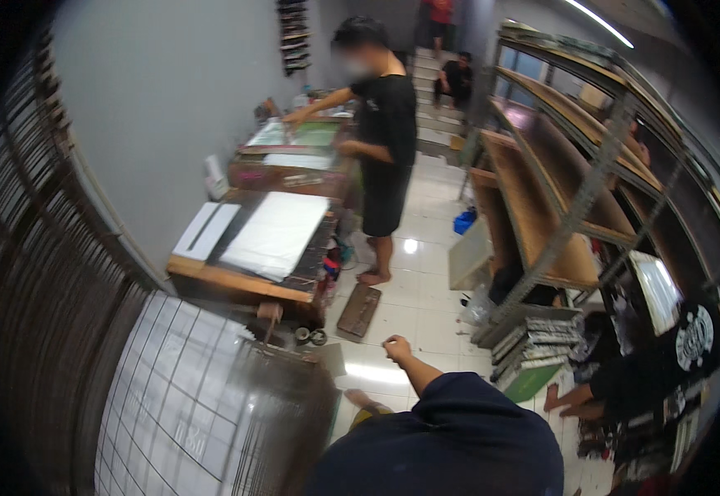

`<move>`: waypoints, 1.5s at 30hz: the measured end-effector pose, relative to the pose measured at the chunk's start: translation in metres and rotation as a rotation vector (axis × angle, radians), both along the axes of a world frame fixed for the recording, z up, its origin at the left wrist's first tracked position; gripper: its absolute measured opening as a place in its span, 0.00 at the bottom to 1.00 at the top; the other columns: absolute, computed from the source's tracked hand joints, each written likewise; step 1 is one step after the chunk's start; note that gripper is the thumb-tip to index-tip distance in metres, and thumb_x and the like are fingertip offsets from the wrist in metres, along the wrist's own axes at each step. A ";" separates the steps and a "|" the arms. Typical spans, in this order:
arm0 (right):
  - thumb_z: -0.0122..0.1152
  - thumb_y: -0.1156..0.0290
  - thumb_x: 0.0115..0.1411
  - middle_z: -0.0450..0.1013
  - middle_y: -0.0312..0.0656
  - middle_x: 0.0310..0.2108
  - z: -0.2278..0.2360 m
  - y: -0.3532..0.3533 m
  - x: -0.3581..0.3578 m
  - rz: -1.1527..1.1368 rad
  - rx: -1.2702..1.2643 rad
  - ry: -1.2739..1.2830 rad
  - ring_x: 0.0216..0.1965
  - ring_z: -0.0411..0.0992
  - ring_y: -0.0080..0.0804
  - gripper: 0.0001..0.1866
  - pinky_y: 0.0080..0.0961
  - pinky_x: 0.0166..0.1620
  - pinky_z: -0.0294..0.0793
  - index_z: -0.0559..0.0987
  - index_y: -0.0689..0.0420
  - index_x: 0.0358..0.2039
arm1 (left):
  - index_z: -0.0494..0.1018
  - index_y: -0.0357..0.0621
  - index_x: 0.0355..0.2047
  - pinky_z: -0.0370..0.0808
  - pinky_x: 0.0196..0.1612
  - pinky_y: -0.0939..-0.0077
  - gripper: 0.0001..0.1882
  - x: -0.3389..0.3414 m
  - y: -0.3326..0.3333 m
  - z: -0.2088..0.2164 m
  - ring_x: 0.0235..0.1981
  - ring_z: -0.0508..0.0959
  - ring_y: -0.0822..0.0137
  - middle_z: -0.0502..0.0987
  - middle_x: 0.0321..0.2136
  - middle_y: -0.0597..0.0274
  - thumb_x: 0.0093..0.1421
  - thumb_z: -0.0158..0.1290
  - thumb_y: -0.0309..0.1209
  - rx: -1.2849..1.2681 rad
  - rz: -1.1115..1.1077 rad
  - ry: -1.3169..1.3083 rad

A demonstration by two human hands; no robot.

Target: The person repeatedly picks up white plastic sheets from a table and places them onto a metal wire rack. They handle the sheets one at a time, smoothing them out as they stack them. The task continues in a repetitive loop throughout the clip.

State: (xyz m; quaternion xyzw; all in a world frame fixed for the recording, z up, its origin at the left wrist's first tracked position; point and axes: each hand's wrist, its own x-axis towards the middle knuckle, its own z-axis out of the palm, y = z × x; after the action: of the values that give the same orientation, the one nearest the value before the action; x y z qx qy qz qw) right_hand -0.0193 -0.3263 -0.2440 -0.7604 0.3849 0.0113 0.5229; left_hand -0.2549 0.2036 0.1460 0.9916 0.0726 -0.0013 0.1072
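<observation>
Wire drying rack (25,215) far left, white sheets (174,372) under its grid; white paper stack (277,234) on worktable (240,279), farther up-left of right hand (397,348); brown board (358,312) on floor (426,264), nearer in view, up-left of fingers, long axis slanting up-right; right fingers look curled, whether holding anything cannot tell (too small); left hand out of view.
</observation>
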 end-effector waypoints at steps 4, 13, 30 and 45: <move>0.61 0.64 0.50 0.73 0.42 0.22 -0.008 0.005 -0.002 -0.041 0.018 -0.056 0.19 0.72 0.28 0.10 0.24 0.18 0.68 0.77 0.55 0.31 | 0.72 0.36 0.41 0.67 0.48 0.56 0.23 -0.010 -0.027 -0.076 0.42 0.71 0.42 0.74 0.37 0.40 0.61 0.42 0.45 -0.130 0.069 0.185; 0.61 0.62 0.49 0.72 0.40 0.19 -0.056 -0.028 -0.028 -0.036 -0.090 0.043 0.18 0.71 0.26 0.11 0.23 0.18 0.67 0.76 0.55 0.30 | 0.71 0.38 0.43 0.68 0.47 0.56 0.22 0.046 -0.064 -0.142 0.43 0.71 0.42 0.74 0.38 0.41 0.60 0.44 0.45 -0.129 -0.138 0.136; 0.61 0.63 0.50 0.73 0.40 0.22 -0.027 -0.039 0.116 0.023 0.067 -0.003 0.20 0.71 0.27 0.11 0.24 0.19 0.69 0.76 0.55 0.32 | 0.70 0.40 0.46 0.69 0.44 0.54 0.22 0.108 -0.092 -0.188 0.43 0.72 0.42 0.73 0.40 0.41 0.59 0.47 0.44 -0.035 -0.153 -0.063; 0.44 0.40 0.58 0.69 0.48 0.41 0.106 0.015 0.325 -0.110 1.021 -0.456 0.41 0.71 0.39 0.31 0.36 0.42 0.70 0.64 0.56 0.48 | 0.68 0.44 0.50 0.68 0.46 0.53 0.28 -0.033 -0.126 -0.226 0.46 0.71 0.43 0.71 0.46 0.45 0.54 0.54 0.47 0.243 0.486 -0.395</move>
State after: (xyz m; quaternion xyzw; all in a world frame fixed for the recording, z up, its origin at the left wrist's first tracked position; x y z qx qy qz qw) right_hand 0.3056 -0.3109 -0.1376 -0.3730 0.2468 0.0040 0.8944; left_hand -0.2878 0.0777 -0.0801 0.9319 0.2845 0.2251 -0.0026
